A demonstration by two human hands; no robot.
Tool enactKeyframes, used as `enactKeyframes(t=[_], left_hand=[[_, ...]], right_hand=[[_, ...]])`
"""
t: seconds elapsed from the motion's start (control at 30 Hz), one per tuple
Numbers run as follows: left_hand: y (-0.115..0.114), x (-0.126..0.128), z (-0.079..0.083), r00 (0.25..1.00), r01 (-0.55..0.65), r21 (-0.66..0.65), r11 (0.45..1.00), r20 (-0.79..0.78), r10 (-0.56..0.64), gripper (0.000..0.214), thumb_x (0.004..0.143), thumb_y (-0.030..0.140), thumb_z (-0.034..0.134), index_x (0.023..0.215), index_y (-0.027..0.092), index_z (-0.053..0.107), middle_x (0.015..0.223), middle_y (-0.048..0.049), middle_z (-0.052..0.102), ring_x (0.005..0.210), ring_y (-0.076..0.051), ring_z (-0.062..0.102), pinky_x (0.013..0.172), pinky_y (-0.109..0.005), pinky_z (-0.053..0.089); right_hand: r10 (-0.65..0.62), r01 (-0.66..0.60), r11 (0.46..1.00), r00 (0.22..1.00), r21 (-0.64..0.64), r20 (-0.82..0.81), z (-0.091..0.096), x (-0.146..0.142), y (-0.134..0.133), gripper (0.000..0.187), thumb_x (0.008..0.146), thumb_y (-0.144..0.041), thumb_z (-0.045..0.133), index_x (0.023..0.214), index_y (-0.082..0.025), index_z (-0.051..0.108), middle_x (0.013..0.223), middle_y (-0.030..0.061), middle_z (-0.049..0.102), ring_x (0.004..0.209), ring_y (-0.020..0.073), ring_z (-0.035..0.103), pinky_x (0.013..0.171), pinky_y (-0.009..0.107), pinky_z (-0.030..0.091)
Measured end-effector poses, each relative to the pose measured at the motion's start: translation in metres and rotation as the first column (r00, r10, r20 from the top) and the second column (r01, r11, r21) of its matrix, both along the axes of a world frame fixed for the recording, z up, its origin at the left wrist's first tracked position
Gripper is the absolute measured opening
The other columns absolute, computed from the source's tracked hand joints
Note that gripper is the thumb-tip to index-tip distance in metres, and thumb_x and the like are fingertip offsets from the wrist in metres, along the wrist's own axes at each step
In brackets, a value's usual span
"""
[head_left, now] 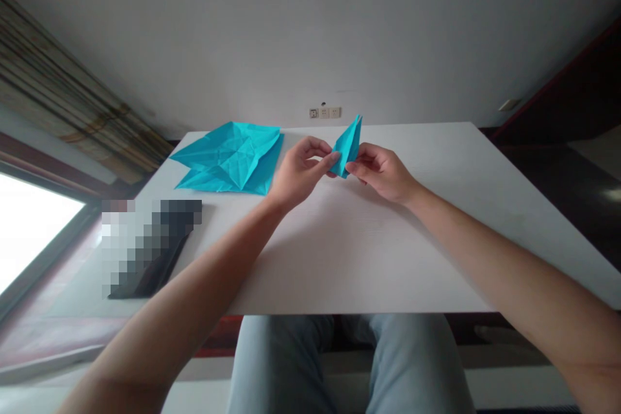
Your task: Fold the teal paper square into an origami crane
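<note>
A narrow, pointed piece of folded turquoise origami paper (347, 147) stands up between my hands above the white table (339, 252). My right hand (381, 171) grips its right side with the fingertips. My left hand (303, 171) pinches its lower left edge, and the fingers partly hide that corner. To the left of my left hand lies a larger turquoise paper sheet (230, 158), flat and creased with many folds, and my hand does not touch it.
A pixelated, blurred dark object (150, 246) lies at the table's left side, near a bright window (33, 226) and a curtain (72, 90). A wall socket panel (324, 112) sits behind the far edge. My knees show below the near edge.
</note>
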State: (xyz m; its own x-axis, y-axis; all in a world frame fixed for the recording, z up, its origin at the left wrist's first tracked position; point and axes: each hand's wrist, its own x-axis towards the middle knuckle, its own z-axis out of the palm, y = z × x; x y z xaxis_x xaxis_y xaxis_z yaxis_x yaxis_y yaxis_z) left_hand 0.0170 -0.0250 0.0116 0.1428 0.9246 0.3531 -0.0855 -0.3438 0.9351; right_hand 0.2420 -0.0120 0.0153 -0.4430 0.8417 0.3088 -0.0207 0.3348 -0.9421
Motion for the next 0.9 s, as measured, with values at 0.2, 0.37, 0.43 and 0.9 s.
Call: enactKeyframes(t=[0.2, 0.37, 0.43, 0.9], left_hand=[[-0.004, -0.002, 0.001, 0.995, 0.012, 0.037, 0.999, -0.099, -0.008, 0.047, 0.091, 0.057, 0.102, 0.099, 0.020, 0.075, 0.099, -0.0063, 0.085, 0.076, -0.017, 0.083, 0.071, -0.029, 0.068], [-0.013, -0.004, 0.005, 0.969, 0.075, 0.083, 0.994, -0.242, -0.053, 0.034, 0.102, 0.050, 0.092, 0.115, 0.021, 0.083, 0.100, -0.0083, 0.088, 0.093, -0.022, 0.087, 0.083, -0.032, 0.069], [-0.014, -0.004, 0.006, 0.955, 0.077, 0.109, 0.991, -0.295, -0.041, 0.039, 0.098, 0.051, 0.097, 0.120, 0.021, 0.083, 0.104, -0.0079, 0.087, 0.091, -0.021, 0.086, 0.083, -0.031, 0.068], [-0.007, -0.011, 0.005, 0.837, -0.080, 0.563, 0.823, -0.410, 0.362, 0.019, 0.100, 0.022, 0.086, 0.119, 0.028, 0.087, 0.116, -0.0064, 0.087, 0.109, -0.025, 0.081, 0.099, -0.039, 0.065]], right_hand=[[-0.020, 0.020, 1.000, 1.000, -0.003, -0.008, -0.008, 0.002, 0.005, 0.060, 0.081, -0.076, 0.103, 0.113, -0.029, 0.082, 0.109, 0.0043, 0.087, 0.099, 0.0249, 0.080, 0.089, 0.040, 0.064], [-0.112, 0.112, 0.994, 0.993, 0.006, 0.026, -0.009, 0.002, 0.006, 0.062, 0.077, -0.081, 0.102, 0.099, -0.026, 0.082, 0.094, 0.0041, 0.083, 0.085, 0.0231, 0.073, 0.077, 0.038, 0.059], [-0.169, 0.168, 0.986, 0.984, 0.026, 0.064, -0.009, 0.003, 0.006, 0.064, 0.078, -0.083, 0.101, 0.092, -0.024, 0.080, 0.088, 0.0037, 0.080, 0.077, 0.0204, 0.067, 0.071, 0.036, 0.053], [-0.144, 0.127, 0.981, 0.983, 0.145, 0.112, -0.007, 0.005, 0.002, 0.047, 0.091, -0.075, 0.095, 0.094, -0.030, 0.080, 0.085, -0.0002, 0.066, 0.078, 0.0209, 0.059, 0.073, 0.039, 0.047]])
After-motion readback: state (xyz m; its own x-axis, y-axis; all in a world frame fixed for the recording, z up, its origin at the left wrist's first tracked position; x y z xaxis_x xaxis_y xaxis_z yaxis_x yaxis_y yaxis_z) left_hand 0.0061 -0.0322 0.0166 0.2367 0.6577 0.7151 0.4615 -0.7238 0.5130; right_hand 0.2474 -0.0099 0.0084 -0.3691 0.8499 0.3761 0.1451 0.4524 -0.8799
